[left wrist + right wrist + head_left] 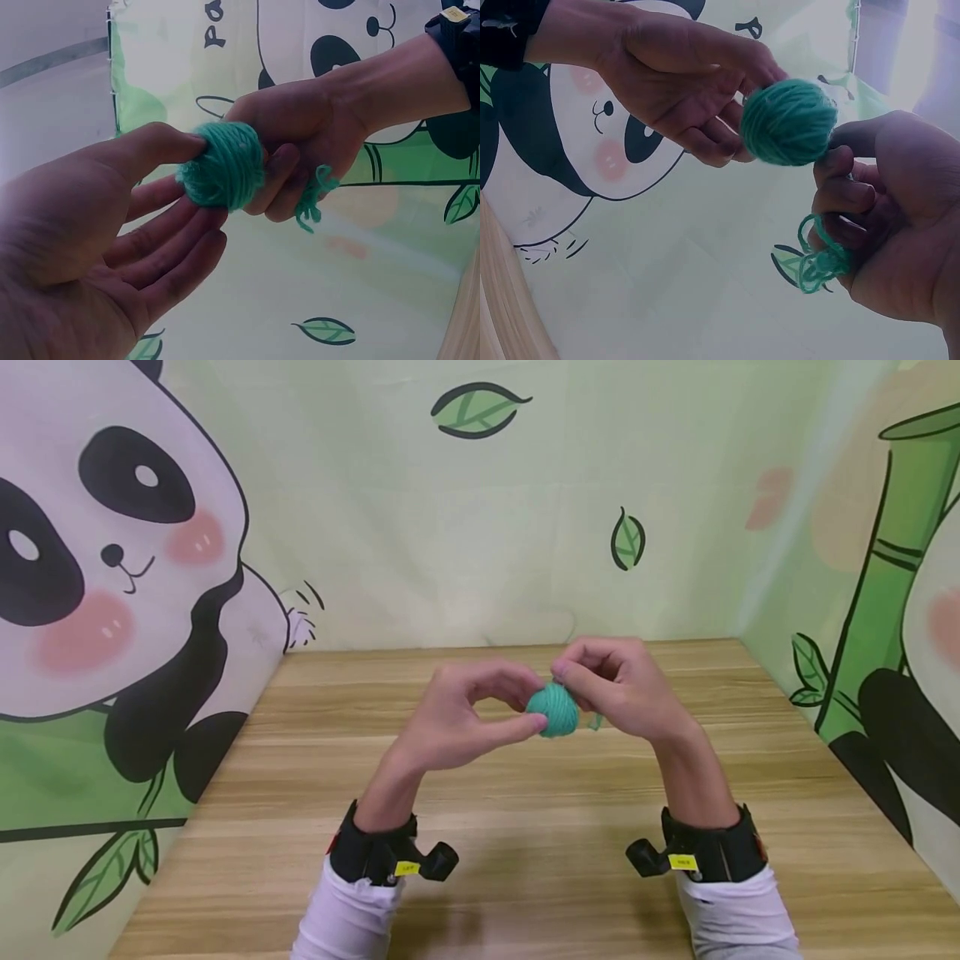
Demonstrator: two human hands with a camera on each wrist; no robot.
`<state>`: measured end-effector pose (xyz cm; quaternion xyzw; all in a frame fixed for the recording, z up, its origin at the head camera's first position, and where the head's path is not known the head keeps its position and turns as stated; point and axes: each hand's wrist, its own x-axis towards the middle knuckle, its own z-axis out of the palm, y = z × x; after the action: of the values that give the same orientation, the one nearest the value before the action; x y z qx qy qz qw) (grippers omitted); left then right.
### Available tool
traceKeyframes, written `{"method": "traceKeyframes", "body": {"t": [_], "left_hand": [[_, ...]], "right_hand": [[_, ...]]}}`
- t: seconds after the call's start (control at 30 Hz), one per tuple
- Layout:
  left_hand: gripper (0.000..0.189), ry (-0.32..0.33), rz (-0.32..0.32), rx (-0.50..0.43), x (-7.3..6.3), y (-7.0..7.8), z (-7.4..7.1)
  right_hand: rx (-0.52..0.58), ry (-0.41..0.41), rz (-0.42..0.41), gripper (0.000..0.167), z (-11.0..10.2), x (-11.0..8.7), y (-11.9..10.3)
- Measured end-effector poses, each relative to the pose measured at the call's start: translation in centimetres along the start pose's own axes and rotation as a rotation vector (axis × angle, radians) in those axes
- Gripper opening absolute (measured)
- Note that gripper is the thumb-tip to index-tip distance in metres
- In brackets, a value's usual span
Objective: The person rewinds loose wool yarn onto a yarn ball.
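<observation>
A small ball of teal yarn (553,710) is held up above the wooden table. My left hand (472,714) pinches it from the left, thumb on the near side and fingertips on the far side. At the ball's upper right, my right hand (618,689) has thumb and forefinger pinched together, right at the yarn's surface. A loose, crinkled yarn tail (825,262) hangs from the curled lower fingers of the right hand, as the right wrist view shows. Wound strands (229,161) wrap the ball closely in the left wrist view.
The wooden table (315,877) spreads below both hands. Behind it stands a pale green backdrop (375,527) printed with pandas and leaves, with side panels at left and right. Each wrist wears a black strap (371,852) with a small camera.
</observation>
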<state>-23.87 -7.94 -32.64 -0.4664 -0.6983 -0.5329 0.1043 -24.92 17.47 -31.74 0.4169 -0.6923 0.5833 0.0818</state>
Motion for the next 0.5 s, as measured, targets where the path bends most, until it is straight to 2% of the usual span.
{"method": "traceKeyframes", "body": {"t": [0.17,0.27,0.5], "left_hand": [[0.027,0.031,-0.013,0.076,0.01,-0.07,-0.02],[0.025,0.053,-0.033,0.091,0.01,-0.09,0.03],[0.026,0.158,-0.056,0.11,0.12,-0.42,0.13]], "right_hand": [[0.006,0.045,-0.024,0.023,0.14,0.02,-0.05],[0.008,0.053,-0.043,0.023,0.22,0.03,-0.15],[0.012,0.03,-0.086,0.023,0.25,0.02,-0.34]]}}
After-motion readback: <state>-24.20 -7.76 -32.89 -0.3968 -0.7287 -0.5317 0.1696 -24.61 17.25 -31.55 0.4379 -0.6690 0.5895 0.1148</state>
